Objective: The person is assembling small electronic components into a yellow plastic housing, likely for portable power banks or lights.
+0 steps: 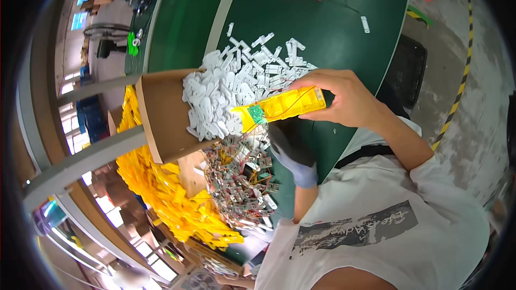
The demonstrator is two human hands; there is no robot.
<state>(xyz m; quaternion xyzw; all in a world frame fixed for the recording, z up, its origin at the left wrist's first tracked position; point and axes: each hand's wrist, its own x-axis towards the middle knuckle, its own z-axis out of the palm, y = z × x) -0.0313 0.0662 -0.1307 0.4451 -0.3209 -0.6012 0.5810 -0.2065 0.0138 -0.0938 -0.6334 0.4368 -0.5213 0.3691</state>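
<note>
Head view: carton (161,110) blocked the green table's (344,37) left edge, surface stretching rightward; right hand (344,96), half-curled, pinched yellow casing (285,104); left hand's (293,153) grip was unclear.

1. I log a white T-shirt (371,193), right sleeve (451,177) short and loose.
2. Chest print (357,224): dark-grey rectangle with pale lettering.
3. Left hand (293,153): grey glove (287,142), darker toward fingers, pale cuff (305,177).
4. Right hand (346,96): bare.
5. Black band (371,152) at waist.

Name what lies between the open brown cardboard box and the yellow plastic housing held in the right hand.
The head view shows a heap of small white plastic pieces between the box and the housing.
</note>
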